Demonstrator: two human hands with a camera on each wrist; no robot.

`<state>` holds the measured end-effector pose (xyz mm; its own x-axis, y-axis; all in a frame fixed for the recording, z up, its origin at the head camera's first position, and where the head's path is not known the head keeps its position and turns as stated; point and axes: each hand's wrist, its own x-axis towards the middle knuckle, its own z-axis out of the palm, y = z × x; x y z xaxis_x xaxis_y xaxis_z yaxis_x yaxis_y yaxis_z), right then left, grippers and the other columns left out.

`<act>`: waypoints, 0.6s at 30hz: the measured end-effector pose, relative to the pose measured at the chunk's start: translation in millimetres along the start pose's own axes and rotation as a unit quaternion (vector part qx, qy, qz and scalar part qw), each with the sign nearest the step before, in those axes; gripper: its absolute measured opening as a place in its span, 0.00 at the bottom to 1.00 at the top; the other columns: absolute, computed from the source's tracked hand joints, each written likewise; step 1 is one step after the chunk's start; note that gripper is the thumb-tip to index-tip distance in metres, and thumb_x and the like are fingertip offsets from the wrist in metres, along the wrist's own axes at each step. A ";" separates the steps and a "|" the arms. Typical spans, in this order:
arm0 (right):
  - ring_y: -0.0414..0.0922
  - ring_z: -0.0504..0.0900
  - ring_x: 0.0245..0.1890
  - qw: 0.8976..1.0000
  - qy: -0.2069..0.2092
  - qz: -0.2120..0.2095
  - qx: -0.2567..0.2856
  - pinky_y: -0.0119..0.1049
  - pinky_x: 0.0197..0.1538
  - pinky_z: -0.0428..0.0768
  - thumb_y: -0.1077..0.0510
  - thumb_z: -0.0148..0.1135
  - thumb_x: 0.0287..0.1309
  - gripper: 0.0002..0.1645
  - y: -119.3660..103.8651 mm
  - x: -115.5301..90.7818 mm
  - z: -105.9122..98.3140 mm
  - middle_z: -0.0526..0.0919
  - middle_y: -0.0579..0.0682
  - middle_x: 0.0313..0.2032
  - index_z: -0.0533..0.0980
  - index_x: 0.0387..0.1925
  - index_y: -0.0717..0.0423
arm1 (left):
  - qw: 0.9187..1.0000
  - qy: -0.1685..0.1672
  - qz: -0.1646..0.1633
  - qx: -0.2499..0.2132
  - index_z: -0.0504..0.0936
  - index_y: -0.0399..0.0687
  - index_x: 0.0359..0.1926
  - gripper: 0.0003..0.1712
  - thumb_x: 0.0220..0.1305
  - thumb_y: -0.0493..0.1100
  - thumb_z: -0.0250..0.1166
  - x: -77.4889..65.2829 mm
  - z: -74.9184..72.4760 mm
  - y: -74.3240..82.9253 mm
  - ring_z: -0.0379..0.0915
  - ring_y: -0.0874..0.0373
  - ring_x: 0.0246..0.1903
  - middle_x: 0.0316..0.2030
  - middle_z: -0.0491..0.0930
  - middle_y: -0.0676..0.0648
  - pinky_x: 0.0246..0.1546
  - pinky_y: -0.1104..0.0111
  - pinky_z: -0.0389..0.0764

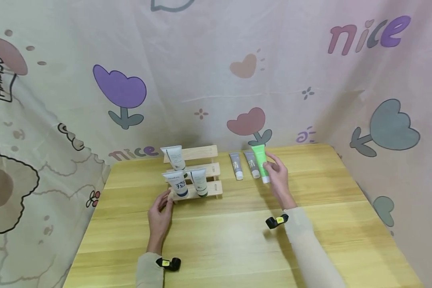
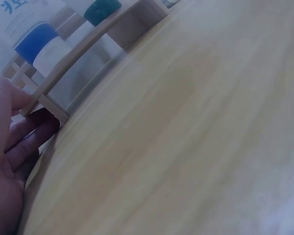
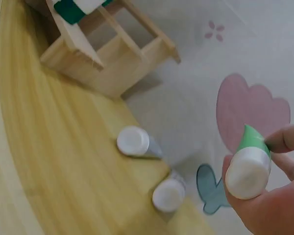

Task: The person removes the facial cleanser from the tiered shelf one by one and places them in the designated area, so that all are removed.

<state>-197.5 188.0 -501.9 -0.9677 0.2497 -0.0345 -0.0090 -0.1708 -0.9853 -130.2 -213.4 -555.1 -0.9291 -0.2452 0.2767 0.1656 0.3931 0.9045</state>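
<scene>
My right hand (image 1: 279, 178) pinches a green squeeze tube (image 1: 260, 160) with a white cap, held above the table with its cap down. In the right wrist view the cap end (image 3: 247, 174) faces the camera. My left hand (image 1: 160, 214) grips the front left corner of a tiered wooden rack (image 1: 214, 187), thumb on the step's edge and fingers below. On the rack stand a white tube with a blue cap (image 1: 178, 184), a white tube with a green cap (image 1: 199, 180) and, higher up, another white tube (image 1: 175, 157). Two grey tubes (image 1: 236, 165) (image 1: 252, 163) lie right of the rack.
The wooden table (image 1: 223, 240) reaches back to a printed cloth backdrop (image 1: 187, 72), which also hangs along the left and right sides. The rack stands near the table's back edge.
</scene>
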 end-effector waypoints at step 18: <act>0.55 0.77 0.58 0.989 0.038 0.031 -0.140 0.33 0.52 0.82 0.62 0.55 0.75 0.29 21.1 41.8 -46.1 0.75 0.67 0.63 0.68 0.74 0.47 | 1.000 -0.001 0.000 -0.006 0.82 0.44 0.62 0.19 0.73 0.38 0.65 3.5 2.9 -29.4 0.83 0.57 0.48 0.53 0.85 0.40 0.52 0.82 0.77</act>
<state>-226.6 238.8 -531.8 -0.9423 0.3199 -0.0986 0.1307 0.0803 -0.9882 -139.3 -223.3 -581.7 -0.9296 -0.2440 0.2764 0.1697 0.3824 0.9083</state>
